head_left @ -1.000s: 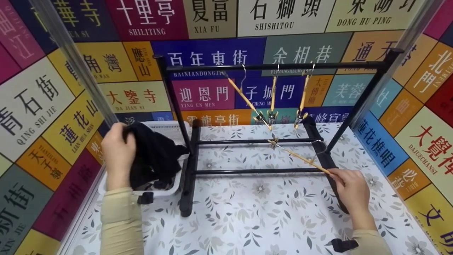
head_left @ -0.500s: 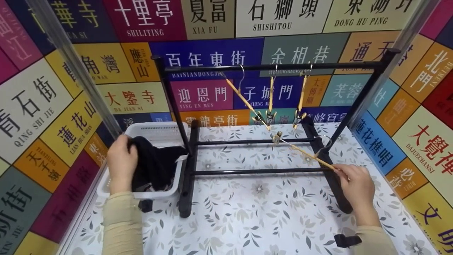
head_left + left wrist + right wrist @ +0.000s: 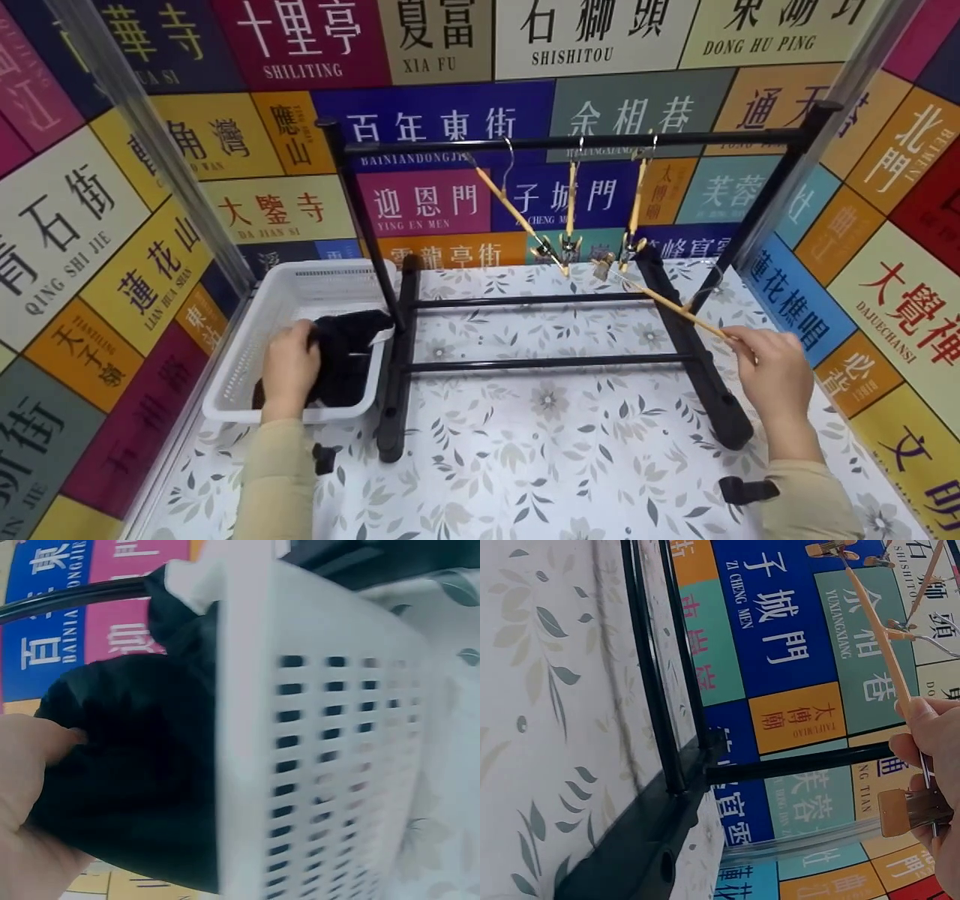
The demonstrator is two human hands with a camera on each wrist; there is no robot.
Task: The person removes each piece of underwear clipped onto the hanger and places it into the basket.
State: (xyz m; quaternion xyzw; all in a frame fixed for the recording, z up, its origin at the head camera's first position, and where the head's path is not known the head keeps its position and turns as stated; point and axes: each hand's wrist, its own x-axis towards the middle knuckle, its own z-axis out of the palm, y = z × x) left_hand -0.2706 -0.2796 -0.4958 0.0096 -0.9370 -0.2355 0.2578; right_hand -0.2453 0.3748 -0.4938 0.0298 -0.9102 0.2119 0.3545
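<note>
My left hand [image 3: 291, 367] is down in the white plastic basket [image 3: 337, 274], gripping a black cloth garment [image 3: 345, 379]. In the left wrist view its thumb lies on the black garment [image 3: 142, 765] above the basket's slotted wall [image 3: 330, 735]. Out at the right, my right hand [image 3: 776, 375] pinches one end of a wooden clip hanger [image 3: 679, 309]. The hanger slants up and left, its far metal clip [image 3: 601, 266] in front of the rack. The right wrist view shows the near clip [image 3: 896, 811] by my fingers. The garment's lower part is hidden.
A black metal rack [image 3: 480, 146] stands in the middle. From its top bar hang a left hanger [image 3: 510, 210], a middle hanger [image 3: 571, 199] and a right hanger [image 3: 638, 196]. The basket sits against the rack's left foot [image 3: 391, 442]. Sign-printed walls enclose the floral tabletop [image 3: 547, 465].
My left hand has moved right and down, lowering the garment into the basket. My right hand has shifted right with the hanger, whose far clip has risen. The hanging hangers stay on the bar.
</note>
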